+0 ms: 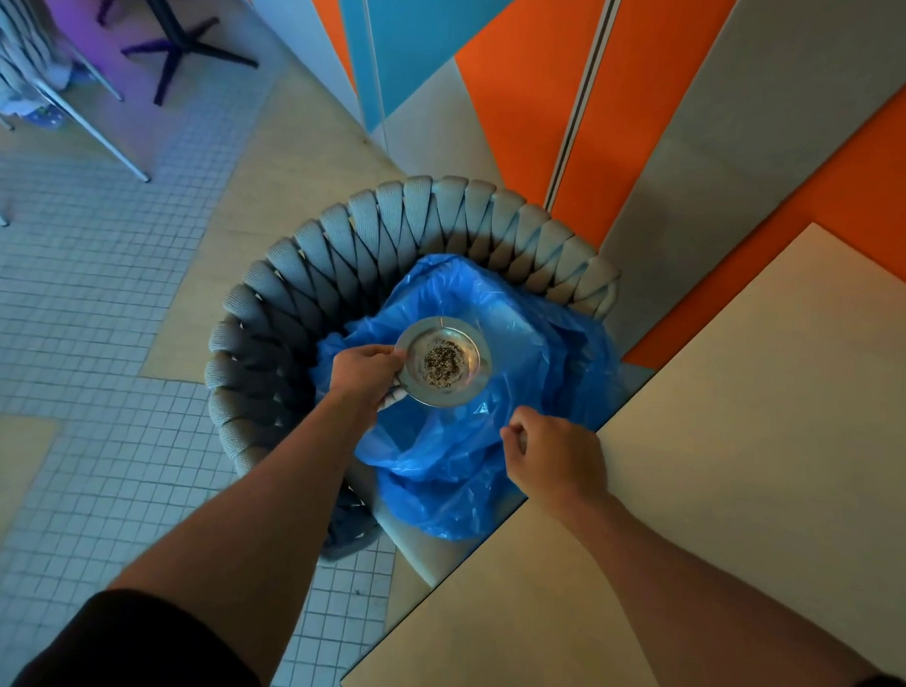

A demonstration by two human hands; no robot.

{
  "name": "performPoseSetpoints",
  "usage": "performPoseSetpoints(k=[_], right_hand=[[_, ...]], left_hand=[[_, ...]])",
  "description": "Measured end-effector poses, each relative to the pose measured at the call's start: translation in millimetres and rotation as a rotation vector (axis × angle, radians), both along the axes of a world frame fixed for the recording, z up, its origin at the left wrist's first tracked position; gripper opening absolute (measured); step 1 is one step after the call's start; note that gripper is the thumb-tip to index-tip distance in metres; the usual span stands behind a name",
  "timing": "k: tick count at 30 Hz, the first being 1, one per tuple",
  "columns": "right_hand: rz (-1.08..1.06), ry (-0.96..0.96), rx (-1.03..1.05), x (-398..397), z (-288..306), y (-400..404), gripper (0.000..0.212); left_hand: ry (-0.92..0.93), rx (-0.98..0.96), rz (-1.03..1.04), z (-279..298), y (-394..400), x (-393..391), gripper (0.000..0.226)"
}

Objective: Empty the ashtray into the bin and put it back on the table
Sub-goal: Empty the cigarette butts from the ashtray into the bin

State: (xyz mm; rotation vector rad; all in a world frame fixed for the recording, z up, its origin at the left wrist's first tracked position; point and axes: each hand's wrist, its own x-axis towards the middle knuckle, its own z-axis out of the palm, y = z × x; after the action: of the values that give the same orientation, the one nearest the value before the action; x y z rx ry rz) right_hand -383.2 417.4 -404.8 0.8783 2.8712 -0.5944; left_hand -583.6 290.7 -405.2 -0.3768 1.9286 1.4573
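A round metal ashtray [444,364] with dark ash in its middle is held level over a blue plastic bin bag [493,447]. My left hand [365,371] grips the ashtray by its left rim. My right hand [555,457] pinches the edge of the blue bag next to the table corner. The bag rests in the seat of a grey woven chair [341,257]. The beige table [744,482] lies to the right, under my right forearm.
Orange, blue and grey wall panels [655,93] stand behind the chair. The floor is small white tiles [107,331] with beige patches. A dark table base [179,40] and metal chair legs [89,125] sit at the far left.
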Motion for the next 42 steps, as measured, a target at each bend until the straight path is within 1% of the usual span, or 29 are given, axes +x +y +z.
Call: performPoseSetpoints(k=[4, 9, 16, 21, 24, 30, 32, 35, 42], right_hand=[[0.028, 0.031, 0.079, 1.6, -1.6, -3.7, 0.022], [0.039, 0.036, 0.103, 2.8, -2.0, -5.5, 0.021], [0.013, 0.056, 0.109, 0.5, -4.1, -7.2, 0.02], [0.006, 0.056, 0.12, 0.5, -4.0, -7.7, 0.019], [0.0, 0.058, 0.126, 0.6, -5.3, -7.8, 0.019], [-0.002, 0.072, 0.148, 1.6, -6.3, -7.4, 0.018], [-0.002, 0.075, 0.157, 1.7, -6.5, -7.4, 0.018], [-0.004, 0.071, 0.15, 1.6, -6.5, -7.2, 0.018], [-0.005, 0.063, 0.121, 1.1, -3.7, -7.6, 0.019]], left_hand=[[0.019, -0.021, 0.032, -14.3, 2.0, -11.0, 0.01], [0.06, -0.051, 0.052, -27.8, 8.3, -23.3, 0.006], [0.144, -0.086, 0.079, -35.5, 19.3, -39.4, 0.007], [0.245, -0.132, 0.083, -33.9, 21.5, -40.7, 0.01], [0.305, -0.152, 0.062, -31.5, 21.3, -38.5, 0.016], [0.393, -0.158, -0.001, -26.7, 19.6, -33.3, 0.016], [0.448, -0.176, -0.037, -25.5, 19.1, -31.8, 0.013], [0.514, -0.211, -0.086, -26.9, 18.3, -30.1, 0.003], [0.591, -0.244, -0.134, -33.5, 18.2, -28.9, 0.006]])
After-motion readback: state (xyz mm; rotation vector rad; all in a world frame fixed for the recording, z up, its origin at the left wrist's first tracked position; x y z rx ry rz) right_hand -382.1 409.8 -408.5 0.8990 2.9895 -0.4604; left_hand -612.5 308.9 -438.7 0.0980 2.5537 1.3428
